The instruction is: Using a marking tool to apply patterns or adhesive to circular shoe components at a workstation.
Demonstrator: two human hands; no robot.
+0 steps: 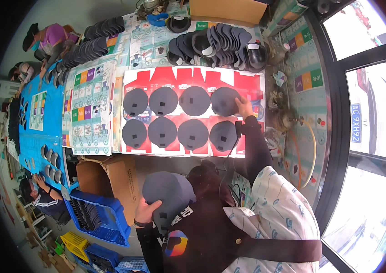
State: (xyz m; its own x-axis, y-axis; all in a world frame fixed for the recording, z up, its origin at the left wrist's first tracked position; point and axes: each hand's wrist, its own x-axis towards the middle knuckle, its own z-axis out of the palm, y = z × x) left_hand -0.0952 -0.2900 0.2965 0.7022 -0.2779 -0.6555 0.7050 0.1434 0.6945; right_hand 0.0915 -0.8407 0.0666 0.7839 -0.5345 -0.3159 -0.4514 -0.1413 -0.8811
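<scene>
Right hand (244, 108): open, flat on top-right grey cap panel (225, 101), seating it in two-row grid on red sheet (193, 75), table (302, 113). Left hand (146, 212): gripping stack of panels (168, 193) against chest, supply within reach.

Daylight pours through big dark-framed windows (375, 113) on the right. A long blue bench (49, 118) runs down the left, with blue plastic crates (99, 218) and a cardboard box (115, 179) on the floor.

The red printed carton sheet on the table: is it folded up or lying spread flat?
Spread flat. The red carton sheet lies unfolded on the table, eight grey cap pieces in two rows on it.
</scene>
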